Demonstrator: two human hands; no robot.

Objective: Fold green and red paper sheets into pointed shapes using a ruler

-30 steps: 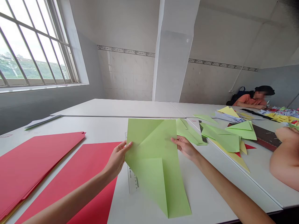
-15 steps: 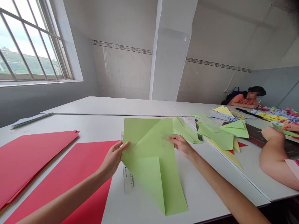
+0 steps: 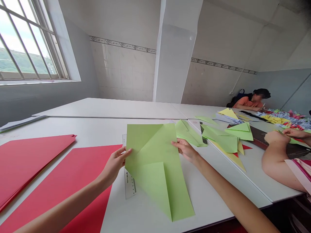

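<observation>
A sheet of light green paper [image 3: 155, 142] is held up above the table between my two hands. My left hand [image 3: 118, 159] pinches its left edge, thumb in front. On the opposite edge, my right hand [image 3: 186, 149] grips the paper the same way. The sheet's lower left corner is folded up as a flap, and a diagonal crease crosses its upper part. Behind the paper a clear ruler [image 3: 130, 186] lies on the table, partly hidden. Left of it rests a large red sheet [image 3: 82, 171].
A stack of red paper [image 3: 29, 158] lies at far left. Folded green papers [image 3: 190, 134] and yellow pieces [image 3: 228, 113] spread to the right. A co-worker's arm [image 3: 277, 158] rests at the right, hands on green paper. Another person [image 3: 250, 102] sits at the far end.
The view has shifted slightly, so everything appears a little further left. Both my hands keep hold of the green paper, which has hardly changed.
</observation>
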